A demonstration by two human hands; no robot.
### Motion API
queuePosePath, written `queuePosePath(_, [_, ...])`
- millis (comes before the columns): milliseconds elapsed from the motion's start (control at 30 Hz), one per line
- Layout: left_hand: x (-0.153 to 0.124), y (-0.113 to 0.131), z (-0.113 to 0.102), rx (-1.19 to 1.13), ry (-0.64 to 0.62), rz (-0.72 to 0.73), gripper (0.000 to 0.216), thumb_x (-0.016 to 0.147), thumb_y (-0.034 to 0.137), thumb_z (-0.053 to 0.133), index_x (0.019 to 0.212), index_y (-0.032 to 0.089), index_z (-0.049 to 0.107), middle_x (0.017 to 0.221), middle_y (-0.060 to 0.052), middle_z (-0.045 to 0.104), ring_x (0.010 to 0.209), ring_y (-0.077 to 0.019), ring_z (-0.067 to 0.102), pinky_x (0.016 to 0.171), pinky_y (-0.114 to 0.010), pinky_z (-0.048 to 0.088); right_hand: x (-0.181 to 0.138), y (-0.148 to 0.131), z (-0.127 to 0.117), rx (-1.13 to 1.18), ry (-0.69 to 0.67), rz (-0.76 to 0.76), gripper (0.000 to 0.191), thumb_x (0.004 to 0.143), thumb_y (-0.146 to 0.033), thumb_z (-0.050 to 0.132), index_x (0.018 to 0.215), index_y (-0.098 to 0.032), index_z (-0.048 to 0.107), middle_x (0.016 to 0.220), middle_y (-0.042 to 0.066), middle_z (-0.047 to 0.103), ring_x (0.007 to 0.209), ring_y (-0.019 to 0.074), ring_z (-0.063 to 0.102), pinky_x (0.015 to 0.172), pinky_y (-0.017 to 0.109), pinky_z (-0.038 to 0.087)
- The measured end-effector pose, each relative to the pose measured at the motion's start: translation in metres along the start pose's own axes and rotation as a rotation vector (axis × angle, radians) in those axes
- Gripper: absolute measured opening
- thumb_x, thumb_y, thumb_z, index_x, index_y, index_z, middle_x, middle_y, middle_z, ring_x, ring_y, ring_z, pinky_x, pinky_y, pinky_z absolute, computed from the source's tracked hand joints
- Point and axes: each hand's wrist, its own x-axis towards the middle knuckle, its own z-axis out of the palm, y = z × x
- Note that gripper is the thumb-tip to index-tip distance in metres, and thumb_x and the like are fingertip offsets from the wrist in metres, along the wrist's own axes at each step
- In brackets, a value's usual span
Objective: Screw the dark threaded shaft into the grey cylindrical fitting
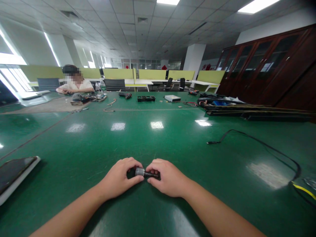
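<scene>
The held part (140,172) is between a device (17,170), left, and a cable (264,143), right.

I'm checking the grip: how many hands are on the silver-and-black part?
2. On the silver-and-black part, the left hand is at the silver section and the right hand at the slim dark end. No other hand shows there.

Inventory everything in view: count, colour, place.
Table: 1, green, foreground
Cylinder: 1, silver-black, front
Flat device: 1, black-white, left
Cable: 1, black, right
Frame: 1, black, far centre
Bars: several, black, far right
Person: 1, white top, far left
Partitions: several, lime, background
Chairs: several, dark, background
Cabinets: row, brown, right
Ceiling lights: 2, white, overhead
Far clutter: uncountable, mixed, tabletop
Left hand: 1, bare, on cylinder
Right hand: 1, bare, on cylinder
</scene>
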Motion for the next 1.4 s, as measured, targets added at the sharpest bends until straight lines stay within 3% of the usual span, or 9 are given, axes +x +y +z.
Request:
queuePosePath(700, [0.001,0.0013,-0.0008,0.01,-0.01,0.013,0.022,0.089,0.039,0.065,0.104,0.024,0.07,0.097,-0.003,0.069,0.092,-0.0211,0.061,0.083,-0.032,0.045,0.0006,-0.0013,-0.0025,-0.029,-0.027,-0.001,0.013,0.081,-0.023,0.069,0.094,-0.019,0.07,0.08,0.001,0.062,0.075,0.0143,0.055,0.068,0.025,0.038])
queuePosePath(1400, [-0.0001,0.0018,-0.001,0.017,-0.01,0.004,0.021,0.089,0.04,0.064,0.103,0.025,0.07,0.096,-0.003,0.068,0.092,-0.0216,0.061,0.083,-0.032,0.045,-0.0006,0.0046,-0.0061,-0.018,-0.016,0.034,0.007,0.078,-0.025,0.07,0.081,-0.018,0.071,0.07,-0.001,0.06,0.065,0.0113,0.053,0.06,0.022,0.036])
